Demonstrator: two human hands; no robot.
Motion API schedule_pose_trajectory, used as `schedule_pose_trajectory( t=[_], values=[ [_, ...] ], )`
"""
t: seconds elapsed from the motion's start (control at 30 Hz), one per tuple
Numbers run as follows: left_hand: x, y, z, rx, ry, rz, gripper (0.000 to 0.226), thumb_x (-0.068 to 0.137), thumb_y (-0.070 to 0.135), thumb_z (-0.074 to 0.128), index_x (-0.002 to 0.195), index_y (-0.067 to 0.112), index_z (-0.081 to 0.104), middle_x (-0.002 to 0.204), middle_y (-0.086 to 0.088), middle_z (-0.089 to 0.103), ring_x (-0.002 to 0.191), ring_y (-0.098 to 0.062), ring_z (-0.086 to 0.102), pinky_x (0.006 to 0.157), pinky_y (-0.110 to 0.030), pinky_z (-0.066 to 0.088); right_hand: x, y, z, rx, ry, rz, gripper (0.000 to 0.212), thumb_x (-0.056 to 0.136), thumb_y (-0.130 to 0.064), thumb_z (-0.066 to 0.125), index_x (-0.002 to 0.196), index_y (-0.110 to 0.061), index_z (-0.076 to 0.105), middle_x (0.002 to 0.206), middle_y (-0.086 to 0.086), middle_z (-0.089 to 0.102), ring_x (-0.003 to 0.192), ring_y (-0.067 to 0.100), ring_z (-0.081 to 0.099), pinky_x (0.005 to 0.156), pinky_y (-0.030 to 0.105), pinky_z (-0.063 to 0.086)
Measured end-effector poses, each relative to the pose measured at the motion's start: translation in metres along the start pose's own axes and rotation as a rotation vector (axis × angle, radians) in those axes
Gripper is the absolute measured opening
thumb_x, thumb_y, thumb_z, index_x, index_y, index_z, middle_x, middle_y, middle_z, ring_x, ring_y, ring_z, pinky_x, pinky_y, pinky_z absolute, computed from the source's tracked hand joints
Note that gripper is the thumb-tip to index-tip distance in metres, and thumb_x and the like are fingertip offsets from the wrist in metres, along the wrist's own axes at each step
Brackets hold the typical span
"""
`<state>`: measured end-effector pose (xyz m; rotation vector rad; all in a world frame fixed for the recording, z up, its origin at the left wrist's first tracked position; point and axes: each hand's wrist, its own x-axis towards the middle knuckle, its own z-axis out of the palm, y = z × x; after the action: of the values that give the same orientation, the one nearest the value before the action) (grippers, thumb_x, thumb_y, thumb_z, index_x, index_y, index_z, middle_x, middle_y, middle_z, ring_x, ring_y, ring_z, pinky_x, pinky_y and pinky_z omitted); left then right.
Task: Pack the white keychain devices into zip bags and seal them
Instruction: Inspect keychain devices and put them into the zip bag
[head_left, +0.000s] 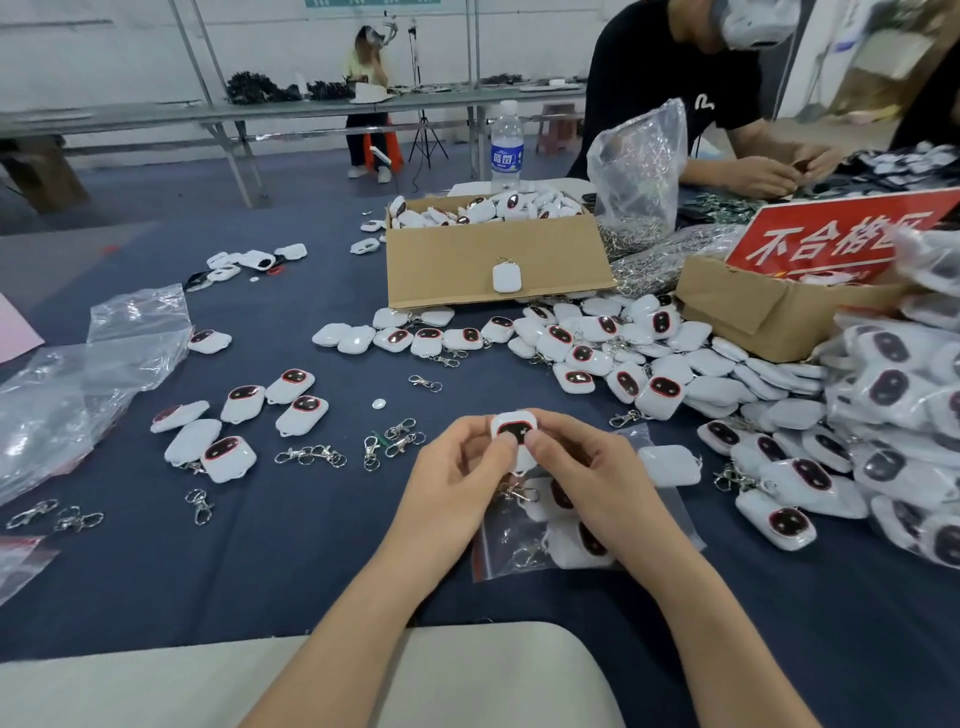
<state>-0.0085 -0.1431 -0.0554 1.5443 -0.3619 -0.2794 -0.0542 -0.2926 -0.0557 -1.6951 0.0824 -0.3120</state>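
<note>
Pinched between both thumbs and forefingers: one white keychain device (514, 428), dark face up, with the left hand (457, 467) on its left edge and the right hand (576, 467) on its right. It sits over a clear zip bag (498, 551) that holds more devices and lies flat on the blue table (311, 561). Heap of loose devices (779, 395) at 3 o'clock; cardboard box (493, 260) at 12 o'clock.

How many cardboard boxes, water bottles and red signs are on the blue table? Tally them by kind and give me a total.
Cardboard boxes: 2
Water bottle: 1
Red sign: 1
Total: 4
</note>
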Motion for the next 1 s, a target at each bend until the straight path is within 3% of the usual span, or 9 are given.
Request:
schedule_pose_trajectory(
  t=[0.17, 0.33, 0.5, 0.7, 0.9, 1.0],
  values=[
    [0.0021, -0.0033, -0.0020, -0.001, -0.005, 0.009, 0.006, 0.098, 0.019, 0.064, 0.101, 0.022, 0.069, 0.083, 0.005, 0.074, 0.080, -0.007, 0.068, 0.073, -0.018, 0.054, -0.0013, 0.0001, 0.0009, 0.009, 0.012, -0.019, 0.020, 0.100, -0.021, 0.061, 0.112, -0.031, 0.073, 0.084, -0.026, 0.073, 0.077, -0.012, 0.064, 0.069, 0.003, 0.044],
    [0.0019, -0.0021, -0.0011, -0.007, -0.018, 0.025, 0.007, 0.098, 0.016, 0.064, 0.101, 0.021, 0.069, 0.083, 0.005, 0.073, 0.083, -0.011, 0.068, 0.079, -0.028, 0.056, -0.0018, -0.0020, 0.0012, -0.002, 0.023, -0.038, 0.022, 0.100, -0.024, 0.061, 0.102, -0.043, 0.072, 0.093, -0.022, 0.076, 0.085, -0.010, 0.067, 0.072, 0.004, 0.046],
    [0.0012, -0.0017, -0.0009, -0.006, -0.020, 0.023, 0.009, 0.099, 0.018, 0.063, 0.105, 0.021, 0.070, 0.086, 0.003, 0.075, 0.084, -0.010, 0.071, 0.076, -0.022, 0.057, -0.0015, -0.0015, 0.0021, -0.015, 0.038, -0.056, 0.025, 0.100, -0.023, 0.061, 0.097, -0.044, 0.072, 0.089, -0.023, 0.075, 0.083, -0.009, 0.067, 0.070, 0.004, 0.046],
    [-0.0002, -0.0019, 0.0003, 0.005, -0.040, 0.035, 0.013, 0.101, 0.021, 0.062, 0.111, 0.021, 0.070, 0.098, -0.007, 0.077, 0.097, -0.025, 0.073, 0.088, -0.037, 0.058, -0.0004, 0.0009, 0.0018, -0.043, 0.054, -0.039, 0.022, 0.101, -0.026, 0.060, 0.092, -0.041, 0.073, 0.077, -0.021, 0.072, 0.070, -0.007, 0.064, 0.061, 0.006, 0.045],
    [0.0001, -0.0028, -0.0006, 0.019, -0.048, 0.058, 0.016, 0.101, 0.017, 0.062, 0.113, 0.023, 0.070, 0.098, -0.003, 0.077, 0.095, -0.018, 0.073, 0.085, -0.031, 0.060, 0.0012, 0.0032, 0.0039, -0.078, 0.070, -0.020, 0.016, 0.100, -0.028, 0.059, 0.095, -0.037, 0.072, 0.073, -0.023, 0.070, 0.068, -0.007, 0.063, 0.060, 0.007, 0.044],
    [-0.0006, -0.0034, -0.0002, 0.042, -0.067, 0.068, 0.023, 0.099, 0.013, 0.064, 0.116, 0.028, 0.068, 0.101, 0.004, 0.077, 0.093, -0.010, 0.072, 0.078, -0.021, 0.056, 0.0012, 0.0034, 0.0039, -0.047, 0.086, -0.004, 0.017, 0.100, -0.027, 0.060, 0.093, -0.037, 0.072, 0.074, -0.022, 0.072, 0.068, -0.008, 0.063, 0.060, 0.007, 0.045]
  ],
)
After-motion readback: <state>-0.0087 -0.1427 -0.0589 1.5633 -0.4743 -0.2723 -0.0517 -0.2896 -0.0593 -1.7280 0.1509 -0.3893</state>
